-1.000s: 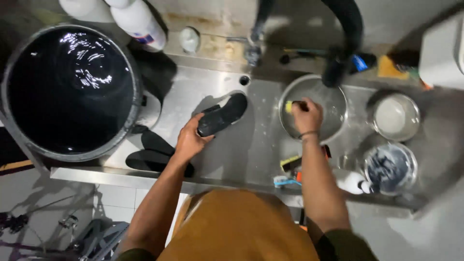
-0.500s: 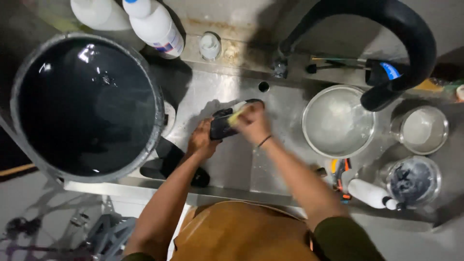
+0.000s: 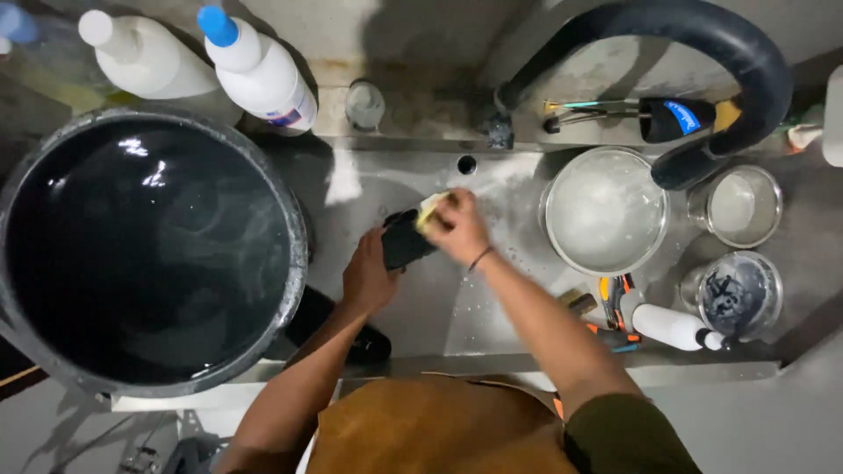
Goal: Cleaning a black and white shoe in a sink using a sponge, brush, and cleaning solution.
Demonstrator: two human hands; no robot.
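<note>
The left hand point(image 3: 367, 279) is clamped on the near end of a black shoe point(image 3: 406, 239), holding it over the steel sink point(image 3: 369, 189). The right hand point(image 3: 458, 230) is closed on a yellow sponge point(image 3: 428, 209) and presses it against the far end of the shoe, so the two hands sit close together with the shoe between them. Just right of the right hand stands a metal bowl point(image 3: 604, 211) of soapy water, under a thick black hose point(image 3: 702, 53). Further right are a glass jar point(image 3: 745, 205) and a second jar point(image 3: 734, 295), with a white bottle point(image 3: 669, 326) lying near the front edge. A second black shoe point(image 3: 329, 329) lies by the left forearm. To the left sits a big black tub point(image 3: 140, 254) of water, with two white bottles point(image 3: 259, 75) behind it.
</note>
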